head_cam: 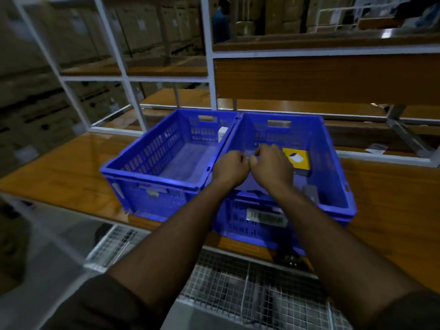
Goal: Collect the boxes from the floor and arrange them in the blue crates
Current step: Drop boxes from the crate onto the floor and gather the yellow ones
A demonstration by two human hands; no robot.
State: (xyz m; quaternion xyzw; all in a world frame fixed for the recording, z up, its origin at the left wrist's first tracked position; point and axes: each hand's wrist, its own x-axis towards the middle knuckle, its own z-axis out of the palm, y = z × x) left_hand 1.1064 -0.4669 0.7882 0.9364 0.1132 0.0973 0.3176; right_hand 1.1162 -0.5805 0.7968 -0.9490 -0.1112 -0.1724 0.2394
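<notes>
Two blue crates stand side by side on a wooden shelf, the left crate (152, 178) and the right crate (339, 167). Both my hands hover over the right crate with curled fingers that meet knuckle to knuckle. My left hand (229, 167) and my right hand (271, 166) pinch a small pale item (250, 154) between them; blur hides what it is. A yellow box (297, 158) lies in the right crate just right of my right hand, and a grey box (310, 194) lies nearer its front. A white box (222, 134) stands in the left crate's far right corner.
The crates sit on a glossy wooden shelf (59, 167) in a white metal rack (212, 67). A wire-mesh cart (238, 284) is below my forearms. Stacked cardboard cartons (35, 115) fill the left. A person (221, 22) stands far behind the rack.
</notes>
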